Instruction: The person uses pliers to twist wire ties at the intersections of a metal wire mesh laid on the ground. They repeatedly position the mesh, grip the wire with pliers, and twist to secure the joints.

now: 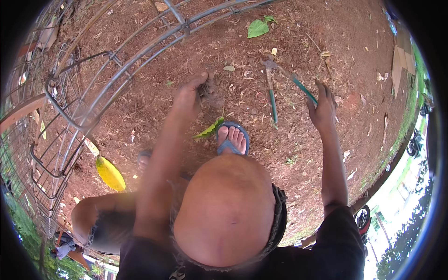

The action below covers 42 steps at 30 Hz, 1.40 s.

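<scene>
We are pinching a small dark clump (205, 88) in our left hand (191, 93), fingers closed on it just above the dirt (298, 32). Our right hand (323, 109) is spread, reaching for the green-handled pincers (280, 81) nearby. Next, in our judgement, we are needing 1 firm grasp of a handle.

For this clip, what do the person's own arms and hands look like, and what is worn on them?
Both forearms are bare. The left hand and right hand wear no gloves, and no watch, ring or band can be made out. A black short sleeve covers the right upper arm; the left shoulder is covered by the same dark shirt, blurred at the lower edge of the view.
</scene>
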Each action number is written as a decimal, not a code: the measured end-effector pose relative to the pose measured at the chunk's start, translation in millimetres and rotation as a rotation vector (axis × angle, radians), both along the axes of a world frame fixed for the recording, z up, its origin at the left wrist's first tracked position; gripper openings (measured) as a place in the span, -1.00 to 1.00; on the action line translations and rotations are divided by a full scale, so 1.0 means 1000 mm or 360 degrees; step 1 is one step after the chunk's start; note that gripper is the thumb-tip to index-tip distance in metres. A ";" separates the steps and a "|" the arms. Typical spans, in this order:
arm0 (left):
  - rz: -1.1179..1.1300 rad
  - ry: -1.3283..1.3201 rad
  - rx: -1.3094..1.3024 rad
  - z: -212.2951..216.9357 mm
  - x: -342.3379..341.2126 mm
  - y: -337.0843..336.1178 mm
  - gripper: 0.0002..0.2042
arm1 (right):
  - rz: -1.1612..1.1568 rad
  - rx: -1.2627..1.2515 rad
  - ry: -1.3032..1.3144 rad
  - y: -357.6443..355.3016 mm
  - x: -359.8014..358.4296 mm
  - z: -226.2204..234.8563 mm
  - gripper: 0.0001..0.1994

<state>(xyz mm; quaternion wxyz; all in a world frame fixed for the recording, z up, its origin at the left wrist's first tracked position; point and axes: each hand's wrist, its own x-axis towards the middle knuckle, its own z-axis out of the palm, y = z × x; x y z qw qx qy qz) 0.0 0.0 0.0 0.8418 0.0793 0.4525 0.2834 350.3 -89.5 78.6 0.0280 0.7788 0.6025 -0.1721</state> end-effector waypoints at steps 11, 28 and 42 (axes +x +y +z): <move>-0.0445 0.0695 0.0771 0.029 0.013 -0.003 -0.78 | 0.0589 -0.0518 0.1130 0.079 -0.164 -0.017 -0.59; 0.0645 0.0395 0.0588 0.028 0.021 -0.010 -0.86 | -0.1255 0.0690 0.1735 0.014 -0.174 -0.032 -0.43; 0.0079 0.0689 0.0890 0.042 0.016 -0.008 -0.83 | -0.0605 -0.1107 0.2155 0.042 -0.199 -0.042 -0.53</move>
